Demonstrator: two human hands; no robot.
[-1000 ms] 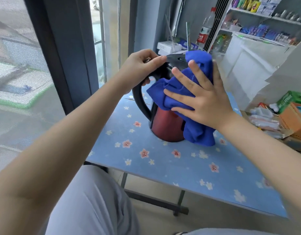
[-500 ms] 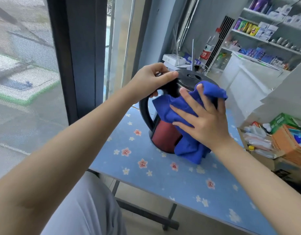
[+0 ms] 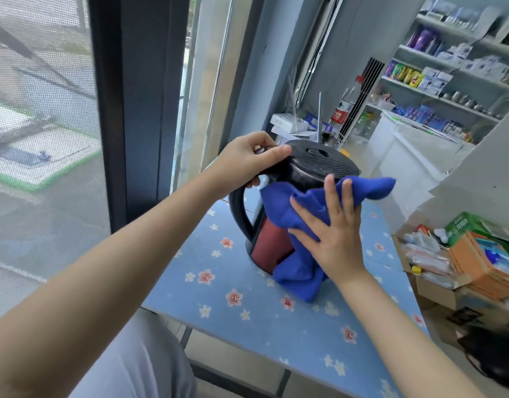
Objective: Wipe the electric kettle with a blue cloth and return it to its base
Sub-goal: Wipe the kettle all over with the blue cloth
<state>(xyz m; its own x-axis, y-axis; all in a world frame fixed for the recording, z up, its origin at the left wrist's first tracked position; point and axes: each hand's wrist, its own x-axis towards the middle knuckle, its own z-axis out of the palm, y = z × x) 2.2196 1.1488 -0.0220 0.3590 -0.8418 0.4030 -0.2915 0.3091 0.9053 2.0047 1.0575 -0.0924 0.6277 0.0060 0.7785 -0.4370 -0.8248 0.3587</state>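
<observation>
The kettle (image 3: 279, 225) is steadied by its handle, gripped in the left hand (image 3: 244, 162), while the blue cloth (image 3: 293, 205) is pressed flat against it by the spread right hand (image 3: 333, 234).

Bottle label (image 3: 340, 115): perhaps Chinese, illegible

The crumpled blue cloth (image 3: 295, 272) is covering the right side of the red-and-black electric kettle (image 3: 269, 245); colourful shelf packets (image 3: 405, 74) are blurring together.
</observation>
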